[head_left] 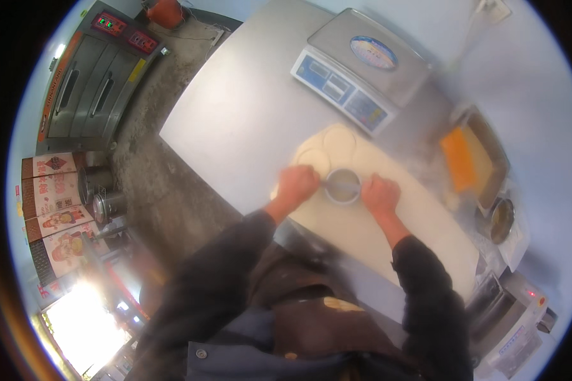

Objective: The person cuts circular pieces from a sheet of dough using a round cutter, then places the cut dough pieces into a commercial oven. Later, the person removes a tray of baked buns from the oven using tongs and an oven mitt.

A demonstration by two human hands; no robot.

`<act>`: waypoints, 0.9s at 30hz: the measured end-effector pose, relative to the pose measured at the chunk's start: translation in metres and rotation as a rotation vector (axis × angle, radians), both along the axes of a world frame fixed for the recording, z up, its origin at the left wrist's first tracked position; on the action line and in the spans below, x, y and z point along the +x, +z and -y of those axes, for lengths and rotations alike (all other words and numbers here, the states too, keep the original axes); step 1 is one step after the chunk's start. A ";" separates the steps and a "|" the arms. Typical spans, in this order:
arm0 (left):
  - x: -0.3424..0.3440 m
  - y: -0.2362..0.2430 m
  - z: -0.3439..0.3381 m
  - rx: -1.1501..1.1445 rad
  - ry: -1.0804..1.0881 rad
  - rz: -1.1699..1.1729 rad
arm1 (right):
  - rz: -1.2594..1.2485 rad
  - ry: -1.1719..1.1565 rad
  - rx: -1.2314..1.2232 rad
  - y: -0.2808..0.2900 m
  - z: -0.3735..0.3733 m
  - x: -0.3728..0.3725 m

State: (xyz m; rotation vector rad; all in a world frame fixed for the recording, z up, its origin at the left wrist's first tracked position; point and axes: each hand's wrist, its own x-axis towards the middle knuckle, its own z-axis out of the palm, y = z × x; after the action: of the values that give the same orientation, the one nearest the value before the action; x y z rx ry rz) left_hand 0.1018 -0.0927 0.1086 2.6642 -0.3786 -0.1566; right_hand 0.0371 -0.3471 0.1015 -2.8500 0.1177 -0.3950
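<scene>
"Two-sided grip?"
"Yes: fingers of my left hand (299,184) and right hand (381,193) clamp a metal ring (343,201) on the dough sheet (356,227)."
"Easy hold?"
"Opposite edges suit it; likely light, stiff."

Covered grips and hazy edges around the tabletop (235,127)
The left hand (300,183) and right hand (381,193) hide the 2 ends of the crossbar (342,186) on the metal ring (342,201); the left hand also covers part of a dough circle (314,159). The right sleeve (422,279) hides a stretch of the tabletop's near edge; the picture's upper edge cuts off its far end. Characters on the scale (400,82) are too small to read. Haze blurs the orange item (457,159) by the tabletop's right edge.
</scene>
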 end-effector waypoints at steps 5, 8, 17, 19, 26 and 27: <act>-0.060 0.043 -0.004 -0.035 0.098 -0.054 | 0.060 0.042 0.023 0.045 -0.003 -0.043; -0.100 0.057 -0.016 -0.062 0.183 -0.085 | -0.018 0.082 0.053 0.058 -0.011 -0.067; -0.138 0.038 -0.046 -0.041 0.314 -0.086 | -0.130 0.140 0.125 0.037 -0.046 -0.077; -0.132 0.032 -0.046 -0.029 0.332 -0.109 | -0.151 0.132 0.118 0.035 -0.047 -0.072; -0.123 0.019 -0.048 0.002 0.287 -0.128 | -0.190 0.111 0.083 0.018 -0.048 -0.069; -0.125 0.017 -0.049 0.010 0.274 -0.143 | -0.221 0.117 0.061 0.016 -0.047 -0.071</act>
State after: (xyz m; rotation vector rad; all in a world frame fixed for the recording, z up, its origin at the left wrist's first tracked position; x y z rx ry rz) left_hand -0.0236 -0.0438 0.1253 2.6618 0.0333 -0.2619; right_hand -0.0336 -0.3001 0.1178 -2.8140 0.0048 -0.0507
